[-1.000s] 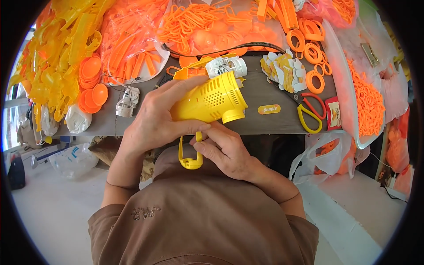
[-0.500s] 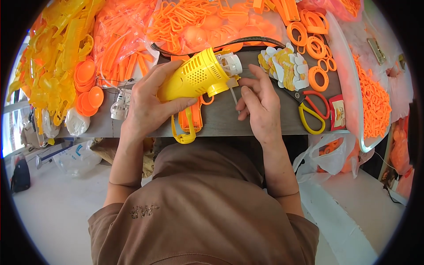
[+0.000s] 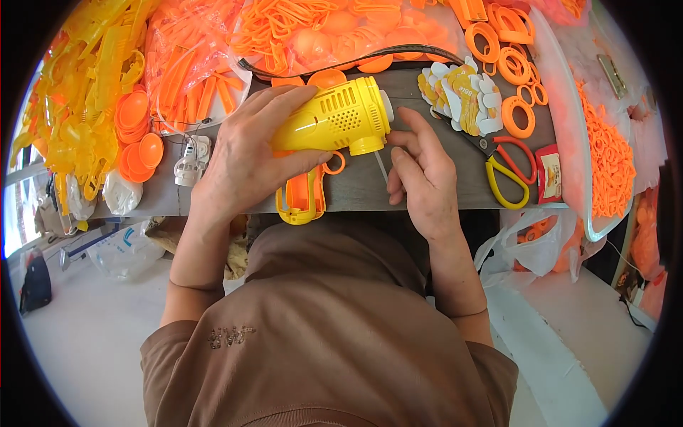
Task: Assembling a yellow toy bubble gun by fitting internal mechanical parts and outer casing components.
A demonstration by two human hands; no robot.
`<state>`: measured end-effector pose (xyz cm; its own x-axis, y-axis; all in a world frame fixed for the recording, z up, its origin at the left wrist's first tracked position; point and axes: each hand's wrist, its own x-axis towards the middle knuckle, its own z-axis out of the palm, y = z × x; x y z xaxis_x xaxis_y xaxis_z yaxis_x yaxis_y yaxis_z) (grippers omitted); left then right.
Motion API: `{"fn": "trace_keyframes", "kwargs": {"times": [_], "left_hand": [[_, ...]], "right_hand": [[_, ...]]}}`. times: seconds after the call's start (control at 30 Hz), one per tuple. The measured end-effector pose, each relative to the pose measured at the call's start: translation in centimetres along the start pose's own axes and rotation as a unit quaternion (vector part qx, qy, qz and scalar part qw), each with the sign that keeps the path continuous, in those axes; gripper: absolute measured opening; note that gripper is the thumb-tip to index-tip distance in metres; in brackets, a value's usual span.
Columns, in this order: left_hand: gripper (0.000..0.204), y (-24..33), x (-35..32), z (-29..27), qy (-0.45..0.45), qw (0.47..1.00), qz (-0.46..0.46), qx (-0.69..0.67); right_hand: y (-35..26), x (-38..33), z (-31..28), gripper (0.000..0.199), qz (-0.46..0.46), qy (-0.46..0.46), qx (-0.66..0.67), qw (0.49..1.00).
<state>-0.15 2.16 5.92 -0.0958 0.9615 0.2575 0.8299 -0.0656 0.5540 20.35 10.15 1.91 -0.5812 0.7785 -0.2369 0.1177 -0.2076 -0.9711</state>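
Observation:
My left hand (image 3: 249, 146) is wrapped round a yellow plastic housing (image 3: 334, 117) with vent slots, small holes and a short round spout underneath. A white insert (image 3: 386, 106) shows at the housing's right end, mostly inside it. Below the spout a thin pale tube (image 3: 381, 167) slants down towards my right fingers. Beside that end, my right hand (image 3: 425, 167) is half curled with fingers apart, its index fingertip close to the white insert; whether it touches is unclear. Under the housing lies an orange-and-yellow plastic part (image 3: 302, 193) on the table.
Yellow parts (image 3: 85, 92) are heaped at left, near orange discs (image 3: 135, 135) and a white mechanism (image 3: 192, 162). Label cards (image 3: 462, 99), orange rings (image 3: 516, 117), scissors (image 3: 509, 171) and a red packet (image 3: 548, 174) lie at right, by a bin of orange pieces (image 3: 601, 156).
The white insert has gone deeper into the yellow housing; only its end now sticks out. Housing and left hand have shifted slightly right, and my right hand stays close to the insert.

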Motion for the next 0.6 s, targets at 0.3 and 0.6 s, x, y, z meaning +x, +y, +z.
{"fn": "trace_keyframes", "kwargs": {"times": [0.3, 0.6], "left_hand": [[0.064, 0.0, 0.0, 0.5, -0.026, 0.999, -0.026, 0.008], [0.067, 0.4, -0.6, 1.1, -0.027, 0.997, -0.023, 0.065]], "right_hand": [[0.2, 0.1, 0.0, 0.047, 0.001, -0.013, 0.008, 1.000], [-0.3, 0.1, 0.3, 0.048, 0.021, -0.018, 0.034, 0.999]]}}
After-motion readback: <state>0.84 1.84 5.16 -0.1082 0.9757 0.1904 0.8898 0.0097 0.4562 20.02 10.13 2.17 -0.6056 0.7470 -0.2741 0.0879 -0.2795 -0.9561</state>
